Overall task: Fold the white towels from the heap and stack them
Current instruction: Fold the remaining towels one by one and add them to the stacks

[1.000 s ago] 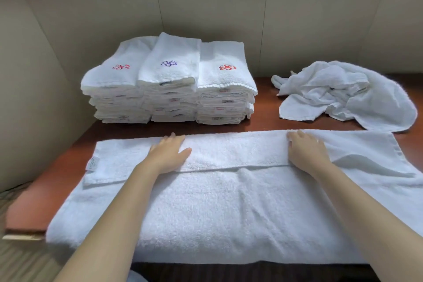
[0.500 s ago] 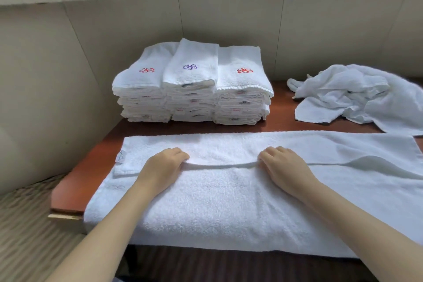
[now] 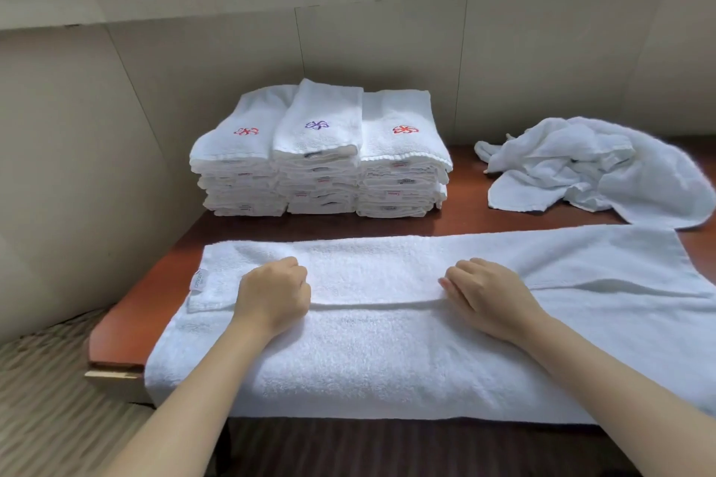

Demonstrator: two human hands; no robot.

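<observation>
The towel [image 3: 372,360] over the near edge of the table [image 3: 155,306] looks soft and limp, so I'd lift by the hem [image 3: 368,304] my left hand [image 3: 273,296] and right hand [image 3: 490,296] pinch (fingers curled), stacks [image 3: 321,151] far left, heap [image 3: 592,166] far right.

Bare left hand [image 3: 273,294], bare right hand [image 3: 490,298], forearms bare as far as the view shows

fluffy terry towel [image 3: 387,356], glossy wood table [image 3: 128,325]

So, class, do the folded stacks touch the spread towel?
Apart: the head view shows a strip of brown table between the folded stacks and the spread towel.
</observation>
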